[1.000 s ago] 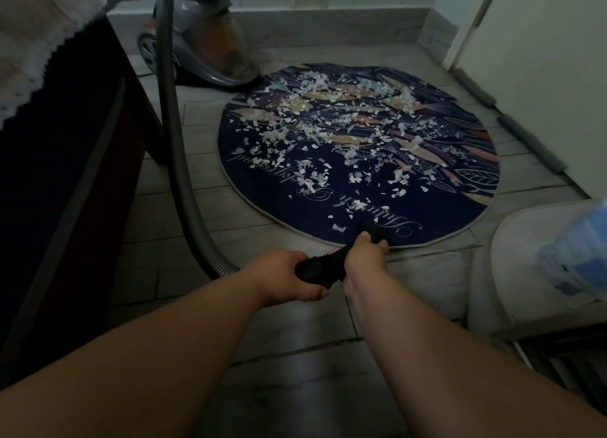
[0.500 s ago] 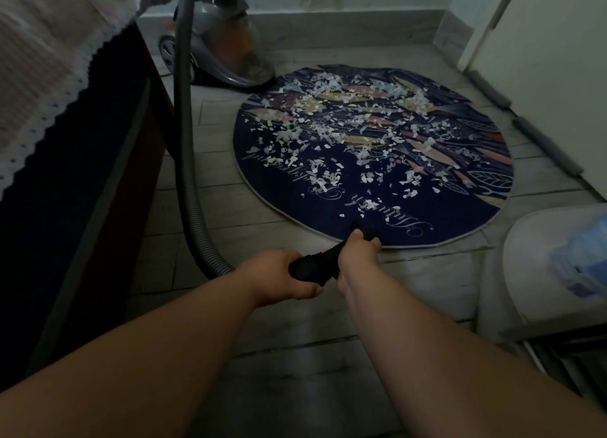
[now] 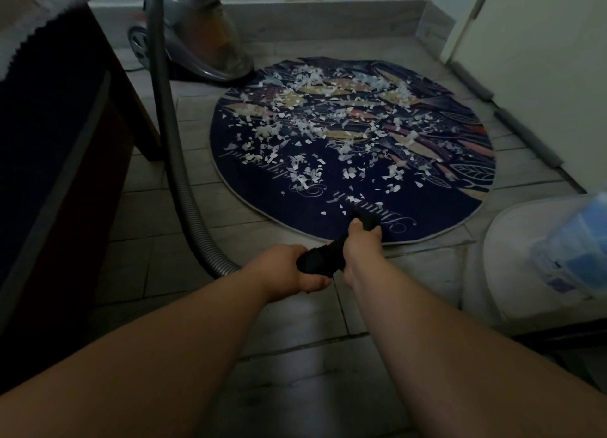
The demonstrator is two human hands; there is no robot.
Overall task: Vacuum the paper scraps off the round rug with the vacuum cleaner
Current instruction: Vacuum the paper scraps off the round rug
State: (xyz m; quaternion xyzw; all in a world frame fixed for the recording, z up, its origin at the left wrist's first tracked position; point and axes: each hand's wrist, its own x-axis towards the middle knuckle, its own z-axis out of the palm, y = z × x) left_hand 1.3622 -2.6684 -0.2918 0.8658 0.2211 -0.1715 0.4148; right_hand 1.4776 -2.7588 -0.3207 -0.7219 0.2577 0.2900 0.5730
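Left hand (image 3: 289,268) and right hand (image 3: 361,245): both wrapped around black nozzle (image 3: 323,258), lower centre, tip at near rug edge. Round rug (image 3: 427,204), centre frame, littered with paper scraps (image 3: 315,132). Vacuum cleaner (image 3: 197,40), upper left; hose (image 3: 170,161) trailing down.

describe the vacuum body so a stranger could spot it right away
Find the round dark-blue rug strewn with paper scraps on the tiled floor. Just past its far-left edge, by the wall, sits the vacuum body. It alone is a grey wheeled machine with an orange-tinted clear bin, and a grey hose crosses in front of it.
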